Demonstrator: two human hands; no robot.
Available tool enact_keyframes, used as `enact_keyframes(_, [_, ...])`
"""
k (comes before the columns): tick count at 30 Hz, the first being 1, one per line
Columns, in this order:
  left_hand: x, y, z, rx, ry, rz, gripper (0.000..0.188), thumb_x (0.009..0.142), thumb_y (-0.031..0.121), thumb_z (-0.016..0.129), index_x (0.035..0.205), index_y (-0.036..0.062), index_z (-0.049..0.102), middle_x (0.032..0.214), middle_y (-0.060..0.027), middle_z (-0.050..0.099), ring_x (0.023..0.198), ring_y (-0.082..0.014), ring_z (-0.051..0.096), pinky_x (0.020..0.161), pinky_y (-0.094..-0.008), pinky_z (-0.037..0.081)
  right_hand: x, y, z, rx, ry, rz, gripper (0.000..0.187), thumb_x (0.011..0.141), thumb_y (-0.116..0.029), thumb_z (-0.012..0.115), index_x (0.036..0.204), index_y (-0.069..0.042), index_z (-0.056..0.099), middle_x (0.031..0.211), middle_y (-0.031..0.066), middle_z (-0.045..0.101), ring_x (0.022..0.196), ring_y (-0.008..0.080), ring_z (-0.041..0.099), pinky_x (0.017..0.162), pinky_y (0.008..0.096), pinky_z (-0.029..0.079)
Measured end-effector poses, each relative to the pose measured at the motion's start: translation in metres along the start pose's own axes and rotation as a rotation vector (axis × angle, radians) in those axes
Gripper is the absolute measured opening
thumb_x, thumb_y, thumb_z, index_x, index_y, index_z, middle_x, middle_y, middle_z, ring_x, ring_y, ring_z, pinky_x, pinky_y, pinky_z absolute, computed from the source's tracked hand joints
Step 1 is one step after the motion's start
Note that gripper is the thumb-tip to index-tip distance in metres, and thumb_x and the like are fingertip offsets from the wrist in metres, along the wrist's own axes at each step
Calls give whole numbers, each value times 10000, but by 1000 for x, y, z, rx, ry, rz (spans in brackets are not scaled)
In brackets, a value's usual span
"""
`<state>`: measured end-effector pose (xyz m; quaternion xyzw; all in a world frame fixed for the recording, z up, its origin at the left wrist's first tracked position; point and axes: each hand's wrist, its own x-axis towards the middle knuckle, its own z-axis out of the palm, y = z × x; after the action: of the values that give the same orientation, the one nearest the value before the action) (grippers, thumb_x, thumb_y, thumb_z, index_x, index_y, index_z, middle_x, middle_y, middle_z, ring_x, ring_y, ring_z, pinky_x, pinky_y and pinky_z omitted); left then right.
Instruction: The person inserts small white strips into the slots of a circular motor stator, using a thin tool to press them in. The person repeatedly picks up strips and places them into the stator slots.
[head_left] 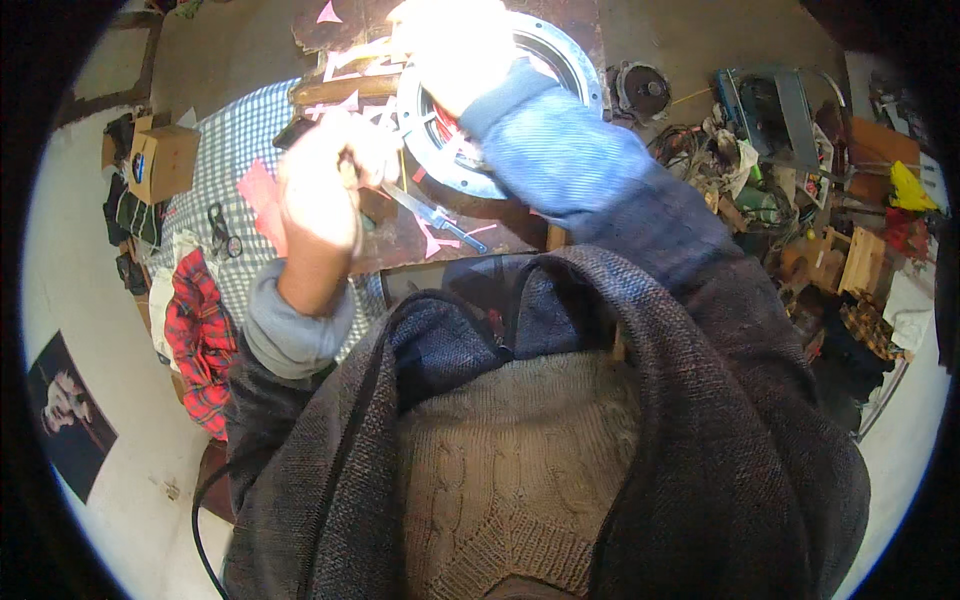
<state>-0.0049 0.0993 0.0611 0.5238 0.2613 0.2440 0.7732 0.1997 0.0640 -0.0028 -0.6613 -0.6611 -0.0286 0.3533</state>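
A round metal housing with a flanged, bolt-holed rim (455, 178) stands on a dark table (395, 252), and reddish strands show inside it. My right hand (460, 60) reaches over its near rim into the ring's upper part. Glare washes out those fingers, so their grip is hidden. To the left of the housing, my left hand (335, 180) is raised with its fingers curled together; whatever they pinch is lost in the bright light. Just below the ring lies a knife with a blue handle (465, 235). Cut pink scraps (430, 240) are scattered around it.
Wooden pieces (350, 90) lie left of the housing. A checkered cloth (225, 130) spreads at the left, with a cardboard box (165, 160) and a red plaid garment (200, 340) beside it. Tangled wire and parts (700, 150) and a metal frame (770, 115) crowd the right.
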Motion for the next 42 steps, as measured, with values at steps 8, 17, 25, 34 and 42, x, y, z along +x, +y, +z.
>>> enact_keyframes(8, [-36,20,90,1301,-135,800,245,845,34,677,1078,-12,738,1058,-139,755,977,-307,728,896,-436,576,-85,58,-97,1214,-300,843,235,1038,-220,641,1114,-18,732,854,72,713,685,150,647,665,308,578])
enact_keyframes(17, [-71,-19,223,860,-348,817,316,872,12,712,1184,-41,708,1133,-196,719,1066,-372,718,900,-440,586,-137,28,-111,1379,-611,575,264,1057,-218,608,1187,-21,726,968,62,737,843,139,676,728,247,553])
enact_keyframes(25, [-120,-57,238,972,310,619,430,941,82,690,1345,-24,587,1275,-190,657,1208,-336,649,1041,-490,521,-137,42,-245,1460,-736,523,242,954,-113,672,1168,-23,740,980,74,748,859,184,721,766,324,596])
enact_keyframes(34, [-45,-95,137,781,333,319,349,1052,165,579,1341,-25,624,1212,-177,730,1076,-274,734,937,-371,587,-183,-6,-291,841,-806,429,187,889,-152,675,983,8,697,703,100,575,658,132,482,619,323,470])
enact_keyframes(42, [-13,-38,137,1330,412,350,400,1001,143,665,1378,15,624,1268,-154,708,1197,-269,679,1039,-374,536,-192,-8,-304,383,-576,96,298,912,-302,740,965,-9,728,825,184,699,776,390,677,681,446,524])
